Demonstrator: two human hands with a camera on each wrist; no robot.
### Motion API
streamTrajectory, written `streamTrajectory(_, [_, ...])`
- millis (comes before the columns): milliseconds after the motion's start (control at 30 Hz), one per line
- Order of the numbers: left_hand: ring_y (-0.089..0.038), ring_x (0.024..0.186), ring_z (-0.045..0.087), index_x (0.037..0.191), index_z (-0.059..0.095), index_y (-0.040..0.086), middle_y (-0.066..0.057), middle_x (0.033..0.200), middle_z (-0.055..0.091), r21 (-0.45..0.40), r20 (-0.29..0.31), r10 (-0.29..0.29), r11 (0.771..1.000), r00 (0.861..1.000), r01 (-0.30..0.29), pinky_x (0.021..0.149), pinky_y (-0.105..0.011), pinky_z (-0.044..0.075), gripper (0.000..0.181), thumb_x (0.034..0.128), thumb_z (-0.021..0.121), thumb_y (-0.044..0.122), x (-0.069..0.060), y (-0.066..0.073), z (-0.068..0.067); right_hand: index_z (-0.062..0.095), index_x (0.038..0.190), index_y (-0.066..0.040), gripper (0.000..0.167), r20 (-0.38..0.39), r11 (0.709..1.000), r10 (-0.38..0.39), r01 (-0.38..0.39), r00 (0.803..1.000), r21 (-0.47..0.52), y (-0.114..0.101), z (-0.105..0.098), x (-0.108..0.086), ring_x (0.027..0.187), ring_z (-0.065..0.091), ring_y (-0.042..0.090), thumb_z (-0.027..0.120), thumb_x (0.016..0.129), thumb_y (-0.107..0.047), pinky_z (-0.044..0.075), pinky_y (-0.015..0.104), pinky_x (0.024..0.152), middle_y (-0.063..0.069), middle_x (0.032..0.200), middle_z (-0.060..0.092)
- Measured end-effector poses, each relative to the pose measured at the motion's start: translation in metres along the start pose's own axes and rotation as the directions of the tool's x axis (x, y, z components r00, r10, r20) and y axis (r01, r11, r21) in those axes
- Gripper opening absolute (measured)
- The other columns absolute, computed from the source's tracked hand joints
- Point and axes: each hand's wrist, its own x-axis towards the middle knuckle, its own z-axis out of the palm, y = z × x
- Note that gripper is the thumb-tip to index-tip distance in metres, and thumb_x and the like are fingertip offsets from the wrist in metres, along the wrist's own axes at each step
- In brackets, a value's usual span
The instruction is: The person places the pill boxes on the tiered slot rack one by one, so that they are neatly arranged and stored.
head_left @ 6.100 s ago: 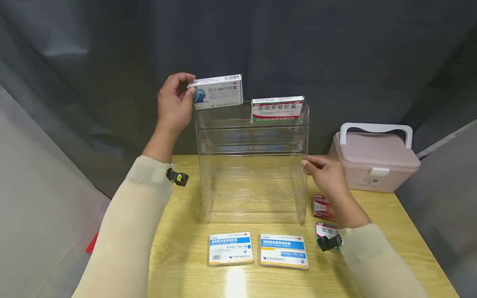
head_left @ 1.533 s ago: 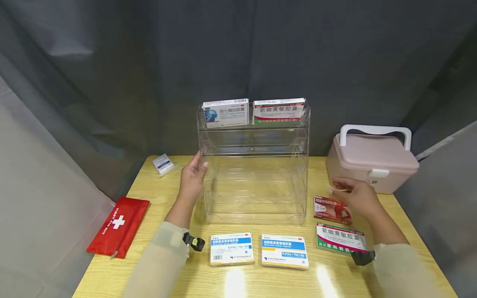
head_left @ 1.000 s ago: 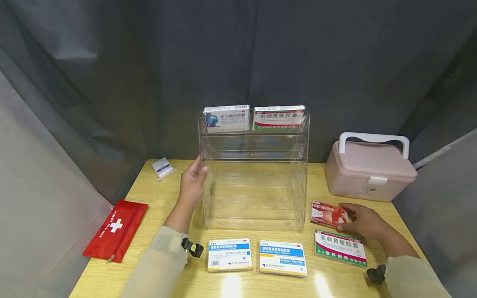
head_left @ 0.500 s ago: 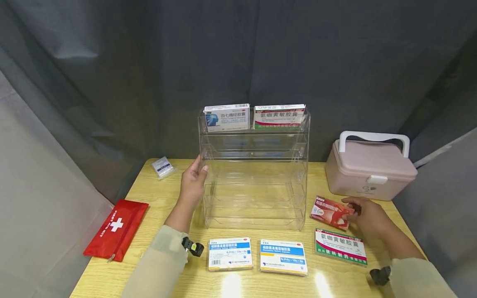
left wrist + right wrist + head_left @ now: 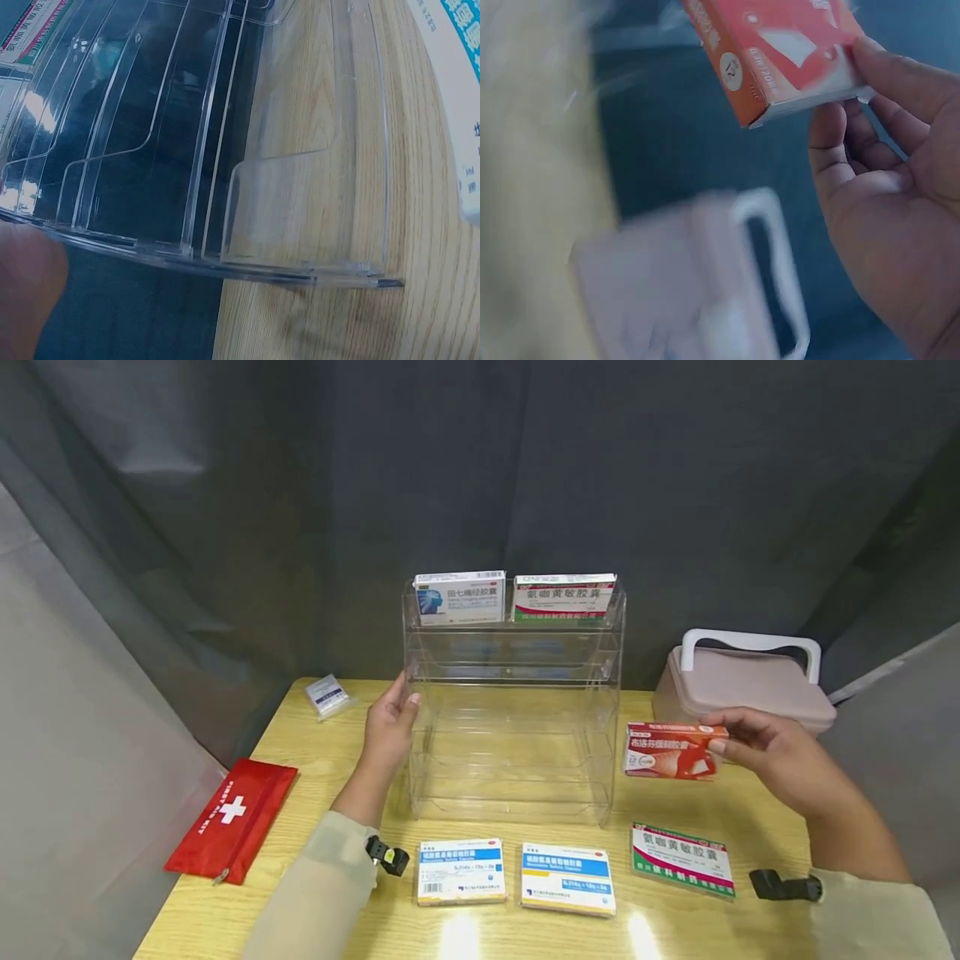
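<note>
My right hand (image 5: pixel 780 760) pinches a red medicine box (image 5: pixel 671 750) by its right end, raised off the table in front of the pink case. The right wrist view shows thumb and fingers on the end of that red box (image 5: pixel 787 49). My left hand (image 5: pixel 386 731) holds the left side edge of a clear acrylic tiered rack (image 5: pixel 513 727); the left wrist view catches only a fingertip at the rack's edge (image 5: pixel 300 274). On the rack's top tier stand a white-and-blue medicine box (image 5: pixel 461 599) and a red-green-white medicine box (image 5: pixel 564 600).
Two blue-and-white medicine boxes (image 5: pixel 461 872) (image 5: pixel 567 880) lie before the rack. A green-and-white medicine box (image 5: pixel 682 860) lies at right. The pink case (image 5: pixel 750 681) with white handle stands behind. At left are a red first aid pouch (image 5: pixel 232 820) and a small white packet (image 5: pixel 327 695).
The white-and-blue box went into the top tier and my left hand moved down to the rack's side. My right hand left the rack, took the red box and lifted it off the table.
</note>
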Motion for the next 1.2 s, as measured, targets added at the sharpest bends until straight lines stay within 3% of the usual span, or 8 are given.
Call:
streamTrajectory(200, [-0.025, 0.165, 0.034, 0.169, 0.04, 0.017, -0.007, 0.176, 0.037, 0.005, 0.014, -0.004, 1.0, 1.0, 0.004, 0.136, -0.04, 0.031, 0.058, 0.1143, 0.056, 0.013, 0.0, 0.002, 0.001, 0.069, 0.132, 0.002, 0.029, -0.112, 0.986, -0.112, 0.124, 0.987, 0.111, -0.069, 0.043, 0.032, 0.091, 0.067, 0.007, 0.073, 0.103, -0.002, 0.06, 0.014, 0.077, -0.013, 0.111, 0.076])
streamTrajectory(300, [-0.024, 0.166, 0.03, 0.17, 0.039, 0.017, -0.007, 0.177, 0.035, -0.014, 0.027, 0.004, 1.0, 1.0, -0.003, 0.136, -0.04, 0.03, 0.058, 0.1147, 0.055, 0.013, 0.0, 0.001, -0.001, 0.07, 0.134, 0.001, 0.03, -0.142, 0.982, -0.097, 0.118, 0.985, 0.146, -0.096, 0.07, 0.055, 0.095, 0.068, 0.008, 0.072, 0.105, -0.008, 0.06, 0.014, 0.079, -0.012, 0.113, 0.075])
streamTrajectory(467, [-0.021, 0.166, 0.03, 0.17, 0.038, 0.015, -0.005, 0.177, 0.034, -0.039, 0.036, 0.007, 0.999, 0.999, -0.006, 0.136, -0.036, 0.03, 0.058, 0.1144, 0.055, 0.012, 0.001, -0.001, -0.002, 0.072, 0.138, -0.006, 0.032, -0.214, 0.976, 0.001, 0.047, 0.977, 0.215, -0.124, 0.105, 0.09, 0.106, 0.067, 0.007, 0.072, 0.107, -0.014, 0.059, 0.013, 0.084, -0.008, 0.117, 0.073])
streamTrajectory(733, [-0.021, 0.166, 0.031, 0.17, 0.037, 0.013, -0.004, 0.177, 0.035, -0.051, 0.031, -0.002, 0.999, 1.0, 0.003, 0.134, -0.035, 0.032, 0.058, 0.1139, 0.055, 0.009, 0.004, -0.003, -0.001, 0.071, 0.139, -0.006, 0.031, -0.288, 0.939, 0.083, 0.022, 0.954, 0.344, -0.147, 0.143, 0.142, 0.106, 0.062, 0.012, 0.069, 0.108, -0.011, 0.055, 0.016, 0.079, 0.006, 0.12, 0.069])
streamTrajectory(933, [-0.022, 0.164, 0.035, 0.168, 0.041, 0.012, -0.007, 0.175, 0.038, -0.05, 0.012, 0.018, 0.999, 1.0, -0.017, 0.133, -0.032, 0.034, 0.058, 0.1124, 0.057, 0.008, 0.006, -0.004, 0.0, 0.075, 0.133, -0.007, 0.027, -0.324, 0.963, 0.105, -0.015, 0.94, 0.27, -0.151, 0.178, 0.164, 0.103, 0.068, 0.017, 0.07, 0.106, -0.007, 0.057, 0.018, 0.075, 0.015, 0.121, 0.075])
streamTrajectory(1200, [-0.025, 0.165, 0.033, 0.167, 0.041, 0.007, -0.01, 0.175, 0.037, -0.074, -0.007, 0.029, 0.997, 1.0, -0.03, 0.134, -0.035, 0.032, 0.058, 0.1117, 0.055, 0.003, 0.005, -0.005, 0.001, 0.075, 0.131, -0.006, 0.026, -0.295, 0.98, 0.02, 0.04, 0.955, 0.195, -0.149, 0.223, 0.173, 0.108, 0.075, 0.024, 0.069, 0.106, -0.006, 0.067, 0.032, 0.089, 0.015, 0.121, 0.078])
